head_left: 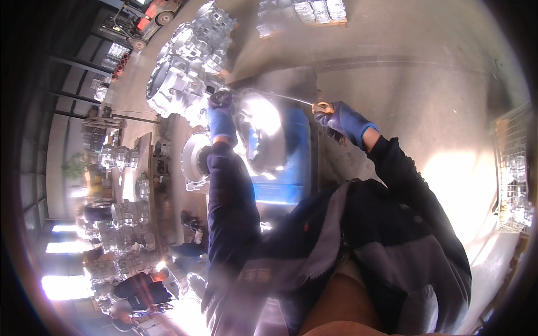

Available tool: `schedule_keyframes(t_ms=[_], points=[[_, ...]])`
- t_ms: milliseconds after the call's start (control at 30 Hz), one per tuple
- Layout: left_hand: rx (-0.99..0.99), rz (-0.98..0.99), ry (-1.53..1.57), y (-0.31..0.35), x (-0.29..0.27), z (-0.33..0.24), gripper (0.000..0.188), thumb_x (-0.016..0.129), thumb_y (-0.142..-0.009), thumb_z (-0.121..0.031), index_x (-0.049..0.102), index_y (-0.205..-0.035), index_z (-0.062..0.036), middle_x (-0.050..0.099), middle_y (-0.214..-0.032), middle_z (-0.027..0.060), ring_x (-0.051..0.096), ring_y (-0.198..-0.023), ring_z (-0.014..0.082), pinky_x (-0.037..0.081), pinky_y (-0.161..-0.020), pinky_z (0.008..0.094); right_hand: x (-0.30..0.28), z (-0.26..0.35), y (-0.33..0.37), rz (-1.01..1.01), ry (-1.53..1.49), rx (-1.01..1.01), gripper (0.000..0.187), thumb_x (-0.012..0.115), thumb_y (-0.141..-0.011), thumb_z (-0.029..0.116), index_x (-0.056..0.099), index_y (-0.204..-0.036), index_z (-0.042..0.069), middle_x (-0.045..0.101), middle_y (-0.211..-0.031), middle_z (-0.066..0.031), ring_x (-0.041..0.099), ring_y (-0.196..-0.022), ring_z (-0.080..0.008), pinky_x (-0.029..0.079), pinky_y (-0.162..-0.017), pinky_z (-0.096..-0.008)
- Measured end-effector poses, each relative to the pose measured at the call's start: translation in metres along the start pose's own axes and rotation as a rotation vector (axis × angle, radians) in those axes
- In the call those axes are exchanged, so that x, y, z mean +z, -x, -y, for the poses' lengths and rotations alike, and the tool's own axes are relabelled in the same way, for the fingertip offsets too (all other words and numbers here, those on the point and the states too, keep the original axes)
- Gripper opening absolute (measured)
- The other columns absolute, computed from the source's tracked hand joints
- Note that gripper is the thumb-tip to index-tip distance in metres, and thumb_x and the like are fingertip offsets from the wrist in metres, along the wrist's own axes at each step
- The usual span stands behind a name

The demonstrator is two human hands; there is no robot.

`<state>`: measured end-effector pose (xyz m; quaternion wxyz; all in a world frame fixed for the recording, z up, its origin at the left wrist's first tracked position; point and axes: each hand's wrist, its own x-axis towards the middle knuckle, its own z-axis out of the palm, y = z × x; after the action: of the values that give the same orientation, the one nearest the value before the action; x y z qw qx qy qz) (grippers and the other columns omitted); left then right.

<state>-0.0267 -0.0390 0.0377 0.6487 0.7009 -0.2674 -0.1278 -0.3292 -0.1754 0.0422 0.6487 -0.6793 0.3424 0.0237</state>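
My right hand (346,122), in a blue and dark glove, is closed around the orange-brown handle (322,107) of a hand tool with a long thin metal shaft (291,99). The shaft runs left toward a silvery round metal casting (260,134), and glare hides where its tip ends. The casting sits above a blue plastic container (294,151). My left hand (221,112), gloved alike, is closed at the casting's left side, beside other housings. What its fingers hold cannot be made out.
Several silvery gearbox-like housings (188,64) stand beyond my left hand, and another round housing (195,159) is left of my forearm. Loaded pallets (302,14) and a red forklift (151,19) are farther off. A wire cage (513,168) stands right; a person (143,291) is lower left.
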Motion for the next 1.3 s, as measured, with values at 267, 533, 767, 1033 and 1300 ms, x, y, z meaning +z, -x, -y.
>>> schedule_keyframes(t_ms=[267, 533, 767, 1033, 1300], points=[[-0.038, -0.003, 0.058, 0.003, 0.002, 0.0, 0.013, 0.066, -0.087, -0.011, 0.064, -0.1, -0.0103, 0.056, -0.078, -0.0043, 0.046, -0.065, 0.0079, 0.038, -0.058, 0.0236, 0.009, -0.001, -0.018, -0.036, 0.175, -0.179, 0.036, 0.052, -0.091, 0.028, 0.058, -0.124, 0.012, 0.064, -0.116, -0.0098, 0.064, -0.098, -0.0245, 0.048, -0.086, -0.0322], [0.037, 0.027, -0.038, 0.0, 0.001, 0.002, 0.01, 0.064, -0.088, -0.012, 0.064, -0.098, -0.0101, 0.055, -0.076, -0.0047, 0.044, -0.062, 0.0073, 0.036, -0.056, 0.0236, 0.004, 0.008, -0.007, -0.005, -0.006, -0.093, 0.04, 0.056, -0.09, 0.022, 0.055, -0.127, 0.008, 0.064, -0.12, -0.0058, 0.061, -0.104, -0.0175, 0.047, -0.088, -0.0292], [0.008, -0.002, 0.052, 0.004, 0.004, -0.002, 0.009, 0.065, -0.088, -0.012, 0.065, -0.096, -0.0114, 0.052, -0.071, -0.0051, 0.044, -0.061, 0.0071, 0.035, -0.054, 0.0236, 0.01, 0.005, -0.014, -0.084, 0.08, -0.162, 0.04, 0.059, -0.089, 0.023, 0.056, -0.127, 0.01, 0.064, -0.12, -0.0062, 0.061, -0.105, -0.0157, 0.047, -0.085, -0.0276], [-0.015, 0.01, 0.017, 0.008, 0.003, -0.009, 0.009, 0.066, -0.088, -0.01, 0.064, -0.097, -0.011, 0.053, -0.071, -0.0052, 0.045, -0.061, 0.0073, 0.036, -0.055, 0.0239, 0.01, 0.005, -0.016, 0.003, -0.003, -0.126, 0.043, 0.058, -0.09, 0.023, 0.052, -0.13, 0.009, 0.063, -0.122, -0.0051, 0.062, -0.099, -0.015, 0.049, -0.078, -0.0274], [-0.026, 0.003, -0.023, 0.006, -0.001, -0.005, 0.014, 0.066, -0.087, -0.012, 0.063, -0.102, -0.0099, 0.06, -0.081, -0.0025, 0.047, -0.066, 0.0083, 0.039, -0.06, 0.0248, 0.009, -0.005, -0.031, -0.026, -0.084, -0.095, 0.029, 0.061, -0.089, 0.029, 0.056, -0.105, 0.004, 0.059, -0.082, -0.0066, 0.058, -0.059, -0.0158, 0.046, -0.046, -0.0309]])
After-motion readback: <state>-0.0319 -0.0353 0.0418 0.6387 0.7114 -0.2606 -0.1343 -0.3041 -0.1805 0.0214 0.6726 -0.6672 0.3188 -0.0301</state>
